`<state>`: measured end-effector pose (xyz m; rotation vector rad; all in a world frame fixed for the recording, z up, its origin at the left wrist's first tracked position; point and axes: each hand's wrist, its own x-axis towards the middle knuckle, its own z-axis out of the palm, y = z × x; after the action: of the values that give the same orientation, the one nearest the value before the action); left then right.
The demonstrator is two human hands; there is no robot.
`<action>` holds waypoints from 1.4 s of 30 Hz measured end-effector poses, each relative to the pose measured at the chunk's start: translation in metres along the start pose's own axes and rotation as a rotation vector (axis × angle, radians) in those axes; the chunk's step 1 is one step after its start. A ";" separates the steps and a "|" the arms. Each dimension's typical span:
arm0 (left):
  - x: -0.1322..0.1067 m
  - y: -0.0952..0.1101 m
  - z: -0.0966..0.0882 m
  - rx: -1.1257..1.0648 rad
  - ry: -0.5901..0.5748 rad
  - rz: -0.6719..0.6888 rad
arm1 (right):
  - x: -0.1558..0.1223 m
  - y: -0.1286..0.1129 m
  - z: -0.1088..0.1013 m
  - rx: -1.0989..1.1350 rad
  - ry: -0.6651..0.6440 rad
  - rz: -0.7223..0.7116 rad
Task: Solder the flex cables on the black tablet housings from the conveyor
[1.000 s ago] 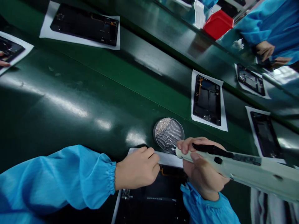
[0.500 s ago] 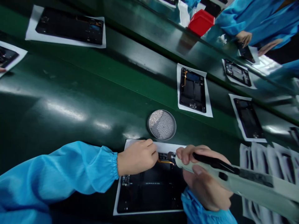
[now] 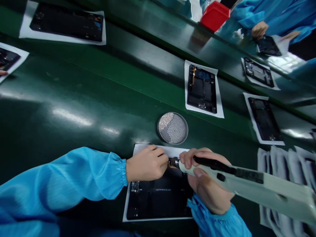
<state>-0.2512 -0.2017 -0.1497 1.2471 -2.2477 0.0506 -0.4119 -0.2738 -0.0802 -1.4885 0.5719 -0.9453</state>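
White glare (image 3: 72,117) streaks the dim green table (image 3: 118,102), with softness toward the edges.

A glossy dark green bench (image 3: 103,89) carries a round grey tray (image 3: 176,130). Just beside it, on the wearer's side, lies 1 white sheet (image 3: 172,151). Farther out rest 3 others: an upper-left sheet (image 3: 24,28), a middle sheet (image 3: 219,110) and a right-hand sheet (image 3: 257,131). A left-edge sheet (image 3: 24,56) is partly cut off.

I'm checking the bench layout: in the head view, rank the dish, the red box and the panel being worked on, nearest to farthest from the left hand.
1. Panel: directly under the left hand.
2. Dish: just beyond, to its right.
3. Red box: far across, upper right.
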 end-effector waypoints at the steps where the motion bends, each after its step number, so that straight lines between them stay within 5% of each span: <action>1: 0.000 0.001 0.000 -0.001 0.007 0.000 | 0.000 0.000 0.000 0.005 0.002 0.006; 18: 0.001 0.005 -0.004 0.007 0.044 0.003 | 0.000 0.000 0.000 -0.002 0.021 -0.003; 42: -0.004 0.015 -0.007 -0.012 -0.053 -0.064 | 0.000 0.004 0.003 0.003 0.019 0.027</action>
<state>-0.2584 -0.1880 -0.1421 1.3273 -2.2485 -0.0200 -0.4086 -0.2724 -0.0835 -1.4669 0.6029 -0.9394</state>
